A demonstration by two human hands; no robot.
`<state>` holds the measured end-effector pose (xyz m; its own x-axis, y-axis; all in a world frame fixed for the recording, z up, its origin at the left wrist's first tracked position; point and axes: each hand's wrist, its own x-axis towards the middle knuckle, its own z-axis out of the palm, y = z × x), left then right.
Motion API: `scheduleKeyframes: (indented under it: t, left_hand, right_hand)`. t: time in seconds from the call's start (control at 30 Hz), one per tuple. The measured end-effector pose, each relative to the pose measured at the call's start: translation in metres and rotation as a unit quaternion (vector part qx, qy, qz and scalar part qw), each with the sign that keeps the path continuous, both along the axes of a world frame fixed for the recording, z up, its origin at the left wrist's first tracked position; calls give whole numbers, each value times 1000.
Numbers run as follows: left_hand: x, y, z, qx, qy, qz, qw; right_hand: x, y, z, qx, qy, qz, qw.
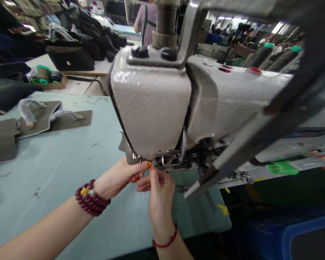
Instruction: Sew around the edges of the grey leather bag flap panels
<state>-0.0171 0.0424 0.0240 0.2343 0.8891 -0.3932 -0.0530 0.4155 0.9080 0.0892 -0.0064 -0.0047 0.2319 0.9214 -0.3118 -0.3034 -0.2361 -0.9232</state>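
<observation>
A large white sewing machine head (151, 112) fills the middle of the view. My left hand (123, 175), a dark red bead bracelet on its wrist, is closed around the edge of a grey panel (129, 155) beside the presser foot area. Metal hardware shows on that panel, and the machine head hides part of it. Just below the needle area, my right hand (161, 193) is pinched, its fingertips close to my left thumb. What lies between those fingers is too small or hidden to make out.
Grey panels with wrapped handles (70, 121) lie on the pale green table (70, 162) at left. Thread spools (43, 75) sit behind them. A guard bar (233, 144) slants across the right. Small snips (182, 188) lie near my right hand. A blue bin (287, 231) stands below; a person (146, 21) stands behind.
</observation>
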Motion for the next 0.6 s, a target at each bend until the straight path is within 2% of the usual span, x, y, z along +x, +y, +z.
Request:
scheduleKeyframes:
  t: [0.13, 0.3, 0.5, 0.6]
  left_hand:
    - [10, -16, -6, -19, -6, 38, 999]
    - [27, -34, -14, -36, -117, 79, 989]
    - [55, -50, -18, -35, -162, 197, 966]
    - [74, -57, -19, -39, -173, 287, 941]
  right_hand:
    - [4, -1, -4, -1, -6, -8, 1000]
    - [9, -2, -3, 17, -24, 0, 1000]
    - [25, -1, 1, 13, -77, 33, 996]
    - [38, 2, 2, 16, -81, 76, 994]
